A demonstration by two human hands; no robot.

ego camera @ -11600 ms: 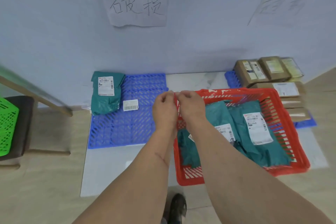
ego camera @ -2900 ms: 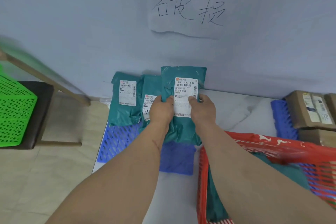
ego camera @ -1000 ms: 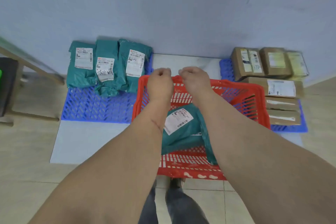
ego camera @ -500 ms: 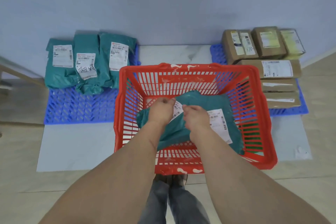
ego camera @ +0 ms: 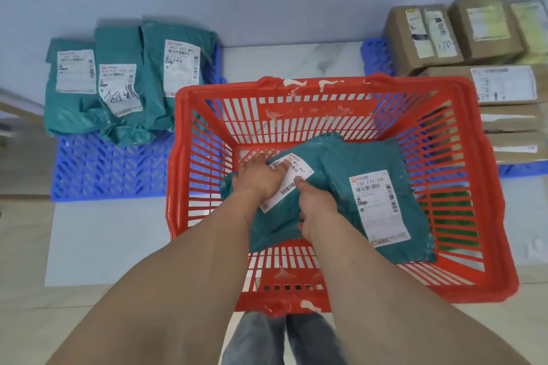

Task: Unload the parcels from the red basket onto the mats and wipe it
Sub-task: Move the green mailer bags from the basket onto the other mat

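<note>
My left hand [ego camera: 260, 176] flat on label of upper teal parcel [ego camera: 275, 216], fingers spread; half second ago same hand pinched label edge. My right hand [ego camera: 315, 210] beside it, thumb on label, fingers curled over parcel's near edge. Second teal parcel [ego camera: 382, 204] partly beneath, toward right wall of red basket [ego camera: 486, 216]. Basket on floor, nearer camera than before. Three teal parcels [ego camera: 127, 83] unmoved on left blue mat [ego camera: 112, 169]; brown boxes [ego camera: 462, 38] on right mat.
</note>
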